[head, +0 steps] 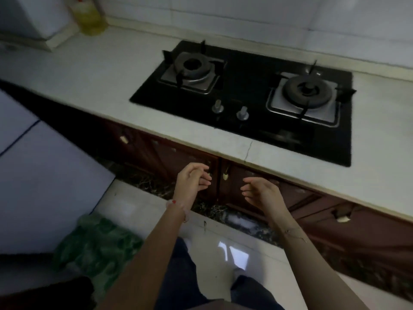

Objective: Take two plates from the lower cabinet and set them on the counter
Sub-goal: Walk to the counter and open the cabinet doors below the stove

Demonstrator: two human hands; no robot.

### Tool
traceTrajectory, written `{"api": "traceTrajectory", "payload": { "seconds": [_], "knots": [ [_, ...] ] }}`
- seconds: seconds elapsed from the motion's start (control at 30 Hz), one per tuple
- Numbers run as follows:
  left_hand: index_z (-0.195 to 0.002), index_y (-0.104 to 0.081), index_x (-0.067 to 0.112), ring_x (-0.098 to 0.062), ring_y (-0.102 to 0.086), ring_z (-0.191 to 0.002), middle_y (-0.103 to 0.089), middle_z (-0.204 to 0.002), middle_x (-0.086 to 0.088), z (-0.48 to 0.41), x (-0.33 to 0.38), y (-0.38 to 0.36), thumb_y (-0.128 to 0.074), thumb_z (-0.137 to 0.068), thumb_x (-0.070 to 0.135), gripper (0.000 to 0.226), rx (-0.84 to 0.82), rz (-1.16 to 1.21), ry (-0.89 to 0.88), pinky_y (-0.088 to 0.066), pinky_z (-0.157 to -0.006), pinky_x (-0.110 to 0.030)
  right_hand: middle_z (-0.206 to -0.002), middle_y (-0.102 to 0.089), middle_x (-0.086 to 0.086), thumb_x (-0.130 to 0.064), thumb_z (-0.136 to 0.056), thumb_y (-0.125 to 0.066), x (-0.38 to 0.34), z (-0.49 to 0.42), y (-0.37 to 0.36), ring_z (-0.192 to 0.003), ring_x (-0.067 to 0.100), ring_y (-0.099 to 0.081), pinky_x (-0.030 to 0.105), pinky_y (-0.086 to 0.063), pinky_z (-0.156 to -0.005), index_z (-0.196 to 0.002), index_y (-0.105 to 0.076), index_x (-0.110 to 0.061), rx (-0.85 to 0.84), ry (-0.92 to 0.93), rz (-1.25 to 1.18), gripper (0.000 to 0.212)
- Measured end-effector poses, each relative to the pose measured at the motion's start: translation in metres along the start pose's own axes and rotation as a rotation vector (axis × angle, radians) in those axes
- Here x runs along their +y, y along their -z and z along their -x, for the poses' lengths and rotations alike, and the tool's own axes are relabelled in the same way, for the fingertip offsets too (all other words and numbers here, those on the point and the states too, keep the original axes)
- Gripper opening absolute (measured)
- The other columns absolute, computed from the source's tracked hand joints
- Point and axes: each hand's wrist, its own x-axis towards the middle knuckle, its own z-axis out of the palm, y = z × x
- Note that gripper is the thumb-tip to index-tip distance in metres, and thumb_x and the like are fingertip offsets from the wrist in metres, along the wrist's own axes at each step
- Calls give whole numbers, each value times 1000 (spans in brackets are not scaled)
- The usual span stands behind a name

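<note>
Both hands empty, fingers loosely spread: left hand (194, 179) and right hand (260, 191) by the closed lower cabinet (250, 189) doors under the counter (107, 83) edge, plates hidden, yellow-liquid bottle (90, 17) at back-left corner

One view only — a wide-angle camera worn on the head, looking forward and steeply down. It stands over the front edge of the counter (156, 121), which runs slantwise from upper left to lower right, with the hob (245, 101) near the middle of the frame and the tiled wall along the top. Below the edge, the lower cabinet doors (190, 157) are seen from above at a sharp angle. The floor (223, 260) and the person's own forearms fill the bottom — close to the lens.
</note>
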Motion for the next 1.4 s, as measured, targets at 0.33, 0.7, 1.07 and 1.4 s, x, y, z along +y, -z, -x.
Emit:
{"api": "traceTrajectory", "payload": {
  "seconds": [0.33,0.7,1.07,1.4],
  "knots": [
    [-97,-60,1,-14,-57,-62,-58,-69,-6,-80,7,61,-40,-95,9,21,-404,-208,99,-51,-66,-26,-62,-70,-3,-10,-96,-43,43,-3,-87,-56,6,-64,18,-52,-55,-87,-68,-12,337,-22,-232,26],
    [-83,-59,9,-17,-56,-60,-56,-66,-7,-126,-51,48,-40,-92,2,22,-515,-233,164,-50,-61,-24,-73,-65,1,-8,-95,-42,80,-60,-117,-66,12,-59,16,-48,-56,-90,-64,-12,507,-2,-321,23],
    [-88,-60,7,-7,-59,-61,-57,-69,-5,-153,-116,31,-39,-93,5,22,-550,-223,114,-52,-66,-25,-115,-55,-1,-1,-92,-46,124,-140,-103,-107,9,-51,2,-41,-77,-130,-53,-8,580,163,-177,39],
    [-88,-61,10,-14,-58,-67,-57,-69,-4,-149,-139,34,-38,-92,3,24,-547,-257,112,-51,-70,-29,-100,-60,-2,-14,-91,-51,144,-160,-109,-90,12,-54,31,-43,-81,-104,-58,-24,558,227,-59,19]
  ]
}}
